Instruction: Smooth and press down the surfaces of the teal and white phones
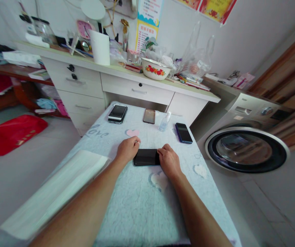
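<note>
Because the left hand point(126, 150) and the right hand point(170, 160) are each closed on one end of the black phone point(147, 157), its steadiness seems to depend on an even hold; how firmly they press cannot be told. The phone lies crosswise near the middle of the bench point(137, 209), well in from both side edges. If one hand let go early or pulled harder, the smooth casing could twist or slide; fingertips over the glass could also smear it. The left forearm runs beside the white strip point(57, 192) along the left edge, and a sideways sweep might drag it. Farther out, the upright clear spray bottle point(164, 122) near the far edge looks the easiest to topple, perhaps onto the brown phone-shaped piece point(149, 116) just left of it. The stacked phones point(118, 113) by the far left corner could slip apart if bumped; the blue-edged phone point(183, 133), close to the right edge, could be knocked off by a stray elbow.
</note>
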### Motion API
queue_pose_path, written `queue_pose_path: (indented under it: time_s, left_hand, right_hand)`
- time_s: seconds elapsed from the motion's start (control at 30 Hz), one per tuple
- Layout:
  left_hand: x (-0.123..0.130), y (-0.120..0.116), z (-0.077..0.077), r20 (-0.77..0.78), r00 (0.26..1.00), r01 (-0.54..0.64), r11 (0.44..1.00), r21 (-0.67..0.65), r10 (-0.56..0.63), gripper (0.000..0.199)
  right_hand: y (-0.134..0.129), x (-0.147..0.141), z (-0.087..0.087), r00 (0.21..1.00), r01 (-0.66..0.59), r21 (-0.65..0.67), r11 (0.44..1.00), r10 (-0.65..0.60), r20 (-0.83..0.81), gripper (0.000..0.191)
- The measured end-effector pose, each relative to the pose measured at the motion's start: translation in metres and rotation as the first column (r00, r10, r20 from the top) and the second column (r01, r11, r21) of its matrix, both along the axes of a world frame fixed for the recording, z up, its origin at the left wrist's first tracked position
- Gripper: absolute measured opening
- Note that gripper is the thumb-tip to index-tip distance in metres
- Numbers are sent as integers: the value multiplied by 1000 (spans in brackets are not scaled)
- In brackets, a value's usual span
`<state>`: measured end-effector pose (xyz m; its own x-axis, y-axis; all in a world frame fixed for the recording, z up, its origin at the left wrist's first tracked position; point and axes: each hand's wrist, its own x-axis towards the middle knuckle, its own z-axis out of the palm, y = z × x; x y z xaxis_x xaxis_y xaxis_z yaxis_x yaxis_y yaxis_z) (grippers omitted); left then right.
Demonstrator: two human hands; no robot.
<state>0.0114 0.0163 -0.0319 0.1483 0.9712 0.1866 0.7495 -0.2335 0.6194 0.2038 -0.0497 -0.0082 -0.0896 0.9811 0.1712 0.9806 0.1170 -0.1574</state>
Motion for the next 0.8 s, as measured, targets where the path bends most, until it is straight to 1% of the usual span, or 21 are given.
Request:
queue_pose_path:
  time_s: [0.23, 0.37, 0.47, 0.63, 0.8]
  left_hand:
    - [0, 0, -1, -12, 1000, -1, 1000, -1, 1, 20]
    - [0, 0, 0, -8, 1000, -5, 1000, 2, 5, 20]
    - [0, 0, 0, -1, 1000, -1, 1000, 7, 1, 20]
    - [0, -1, 1, 7, 1000, 8, 1000, 9, -8, 20]
    - [0, 0, 2, 6, 1000, 15, 1000, -2, -15, 19]
  right_hand:
    - [-5, -12, 4, 994, -95, -28, 995, 96, 55, 27]
    - [-6, -11, 9, 984, -156, -68, 985, 161, 81, 26]
    - [-7, -7, 12, 980, -187, -85, 979, 192, 49, 25]
    - [-9, 3, 13, 985, -168, -56, 984, 166, -45, 25]
    - [-7, 23, 4, 991, -93, -6, 996, 92, -98, 26]
